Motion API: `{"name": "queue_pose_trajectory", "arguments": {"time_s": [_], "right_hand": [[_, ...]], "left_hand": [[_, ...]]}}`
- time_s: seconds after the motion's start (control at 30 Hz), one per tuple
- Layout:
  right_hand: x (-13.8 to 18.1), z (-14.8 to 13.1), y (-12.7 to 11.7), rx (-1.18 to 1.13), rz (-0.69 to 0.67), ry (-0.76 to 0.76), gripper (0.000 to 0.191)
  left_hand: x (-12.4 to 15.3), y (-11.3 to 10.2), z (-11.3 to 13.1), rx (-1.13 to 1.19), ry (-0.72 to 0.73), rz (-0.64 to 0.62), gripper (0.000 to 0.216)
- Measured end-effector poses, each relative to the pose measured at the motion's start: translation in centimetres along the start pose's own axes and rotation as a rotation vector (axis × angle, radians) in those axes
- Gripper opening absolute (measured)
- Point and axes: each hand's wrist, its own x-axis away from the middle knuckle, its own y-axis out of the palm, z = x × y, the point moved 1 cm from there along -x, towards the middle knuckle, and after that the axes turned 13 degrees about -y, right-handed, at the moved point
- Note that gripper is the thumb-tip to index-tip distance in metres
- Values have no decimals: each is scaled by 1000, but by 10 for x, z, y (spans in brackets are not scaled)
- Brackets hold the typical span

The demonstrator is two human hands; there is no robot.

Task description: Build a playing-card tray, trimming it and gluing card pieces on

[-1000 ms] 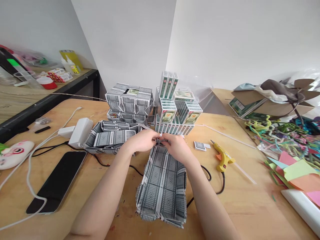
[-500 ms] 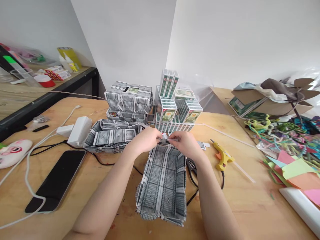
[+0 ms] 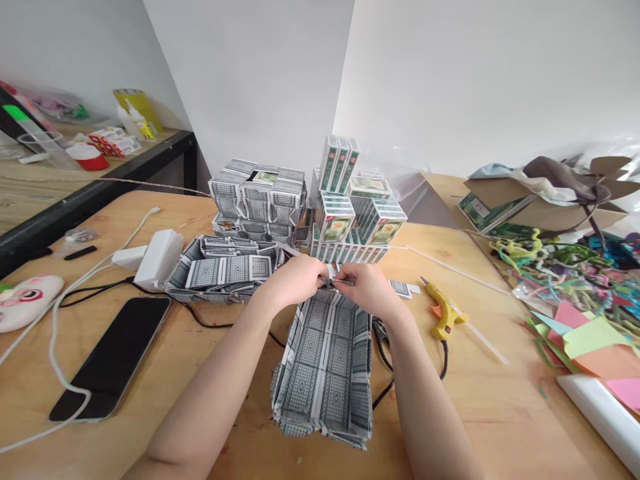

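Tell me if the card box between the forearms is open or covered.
Open: the card box has no lid, its patterned floor showing.

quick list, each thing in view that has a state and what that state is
Near card box: open on top
Left grip: pinched at that box's far rim
Right grip: pinched there too
Left card box: open, cards inside
Phone: lying flat, screen dark
Glue gun: lying down, not held
Card packs: stacked
Cardboard box: open, stuffed
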Motion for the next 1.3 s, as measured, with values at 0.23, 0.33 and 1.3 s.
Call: {"name": "queue_pose_trajectory", "arguments": {"time_s": [0.23, 0.33, 1.3], "right_hand": [[-1, 1, 5, 0, 10, 0, 9], [-1, 2, 6, -13, 12, 5, 8], [-6, -2, 13, -94, 50, -61, 12]], "left_hand": [[-2, 3, -2, -5, 4, 0, 16], [-2, 4, -3, -9, 4, -1, 16], [3, -10, -6, 2, 39, -41, 15]]}}
